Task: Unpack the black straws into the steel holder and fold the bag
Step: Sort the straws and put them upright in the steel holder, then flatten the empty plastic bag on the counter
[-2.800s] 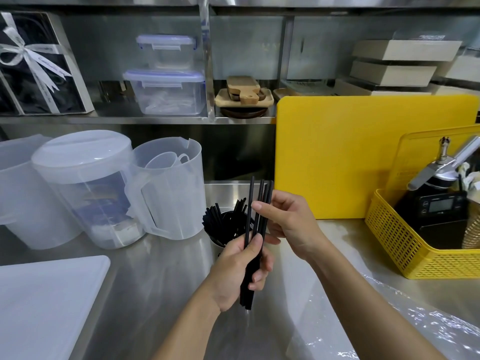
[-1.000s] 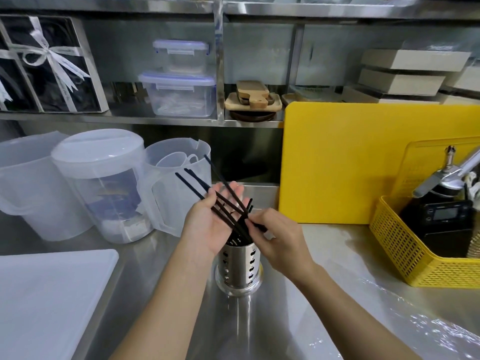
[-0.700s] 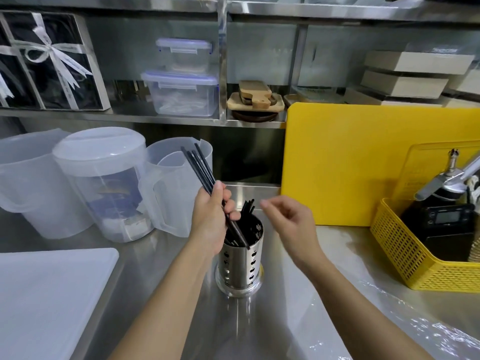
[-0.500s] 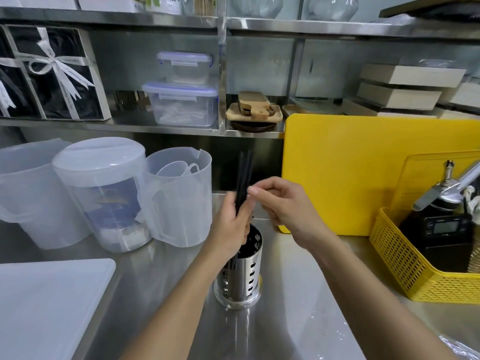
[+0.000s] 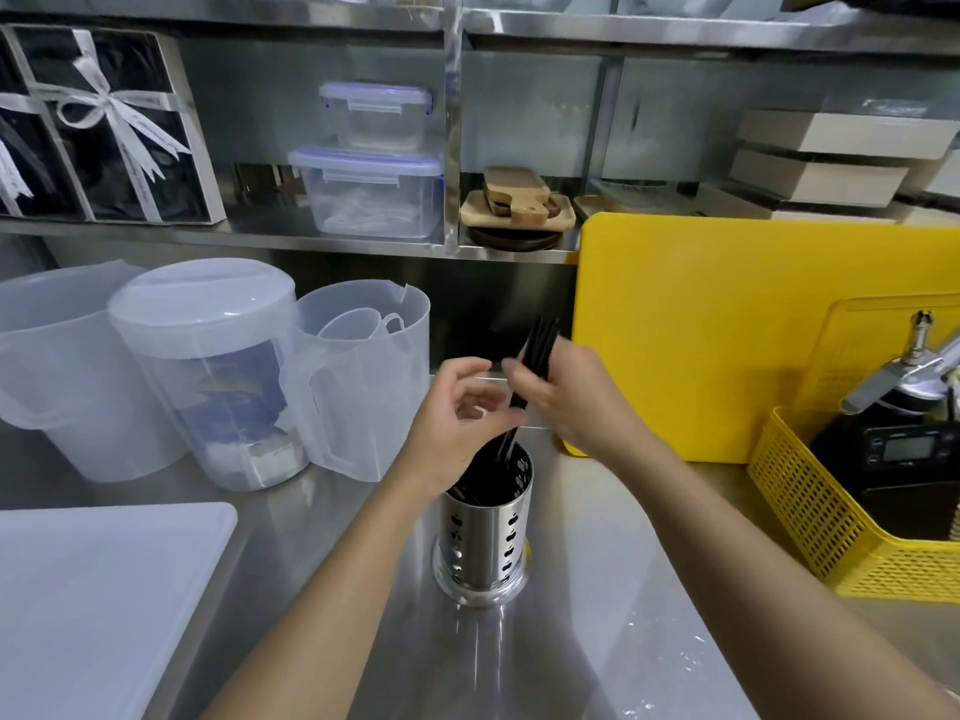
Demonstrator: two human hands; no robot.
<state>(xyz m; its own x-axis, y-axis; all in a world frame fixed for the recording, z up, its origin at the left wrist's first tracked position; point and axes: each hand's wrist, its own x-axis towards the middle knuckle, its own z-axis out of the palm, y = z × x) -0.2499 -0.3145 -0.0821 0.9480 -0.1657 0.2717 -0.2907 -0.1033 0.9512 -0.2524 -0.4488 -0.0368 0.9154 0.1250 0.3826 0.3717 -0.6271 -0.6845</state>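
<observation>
Black straws (image 5: 540,345) sit clamped in the right hand (image 5: 571,402), left hand (image 5: 457,428) grip slack, fingers apart.

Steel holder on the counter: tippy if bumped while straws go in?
Probably fairly stable: the steel holder stands upright on a flared base wider than its body. Tall and narrow, so a push near the rim might rock it. On the smooth steel counter it may slide rather than tip.

Lower ends of the black straws (image 5: 540,350) are hidden by the left hand (image 5: 457,423) and steel holder (image 5: 485,532); the yellow basket (image 5: 810,511) is cropped at right.
</observation>
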